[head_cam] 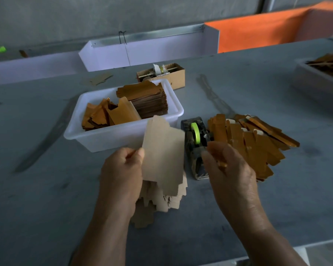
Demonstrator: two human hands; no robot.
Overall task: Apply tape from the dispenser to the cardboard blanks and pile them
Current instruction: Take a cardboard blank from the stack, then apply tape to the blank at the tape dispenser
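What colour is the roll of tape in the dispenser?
Bright yellow-green. The tape roll shows best in the head view, sitting in the dark dispenser.

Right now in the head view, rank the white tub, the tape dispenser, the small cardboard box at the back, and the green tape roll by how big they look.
1. white tub
2. tape dispenser and small cardboard box: similar; the box is farther off, so unranked
3. green tape roll

- L hand (pixel 123 166) pinches a cardboard blank (pixel 163 156), held up over blank stack (pixel 161 200)
- R hand (pixel 227 166) fingers at tape dispenser (pixel 195 148), green roll (pixel 196 132)
- Taped pile (pixel 254 139) right of dispenser; white tub (pixel 108 135) behind w/ more blanks
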